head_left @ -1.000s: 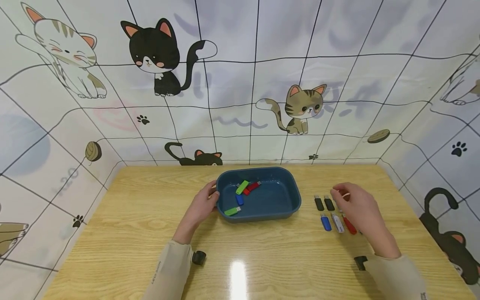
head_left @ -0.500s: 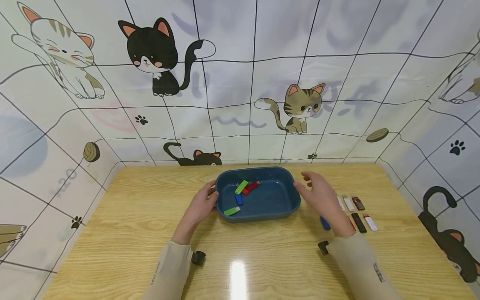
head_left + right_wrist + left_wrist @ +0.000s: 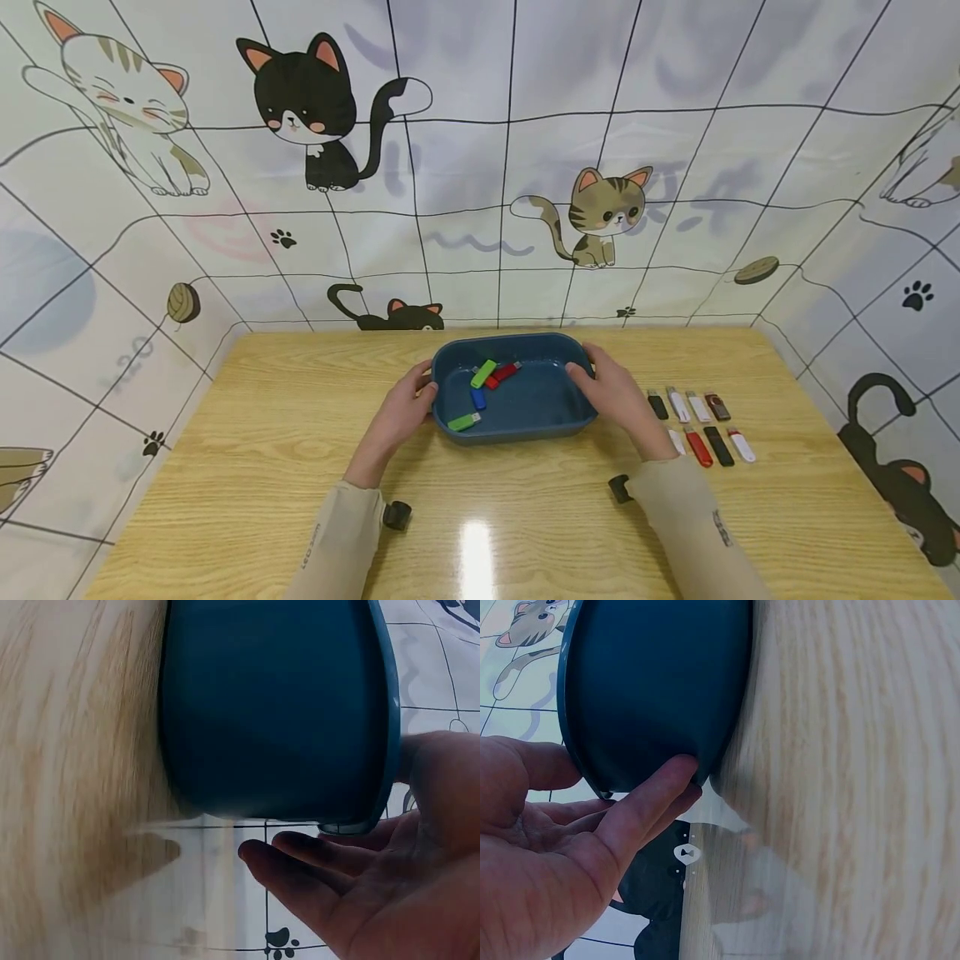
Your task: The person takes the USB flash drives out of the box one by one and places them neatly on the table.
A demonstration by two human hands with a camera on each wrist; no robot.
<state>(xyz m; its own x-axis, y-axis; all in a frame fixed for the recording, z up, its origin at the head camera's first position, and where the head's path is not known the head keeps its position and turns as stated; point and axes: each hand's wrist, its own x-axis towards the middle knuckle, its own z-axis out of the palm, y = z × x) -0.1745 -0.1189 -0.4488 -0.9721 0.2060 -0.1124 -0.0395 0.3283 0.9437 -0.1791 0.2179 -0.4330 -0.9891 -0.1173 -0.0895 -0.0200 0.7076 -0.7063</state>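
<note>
A dark blue plastic tub (image 3: 517,429) stands on the table. Inside its left half lie several USB sticks: a green stick (image 3: 483,374) across red ones (image 3: 506,372), a blue one (image 3: 478,398) and another green one (image 3: 463,422). My left hand (image 3: 405,408) holds the tub's left end, thumb at the rim and fingers along the outer wall. At the right end my right hand (image 3: 613,396) grips the rim, its thumb over the inner side and the other fingers outside. In the right wrist view some fingertips (image 3: 259,859) stand apart from the wall.
Right of the tub, several USB sticks lie in two rows, among them a red stick (image 3: 697,447), a black one (image 3: 718,447) and a brown one (image 3: 717,406). My right forearm partly covers the near row. A cat-print backdrop (image 3: 465,192) rises behind the table (image 3: 285,433).
My right hand has moved left from above the USB stick rows to the tub's right end and taken hold of its rim. The left hand and the tub have stayed in place.
</note>
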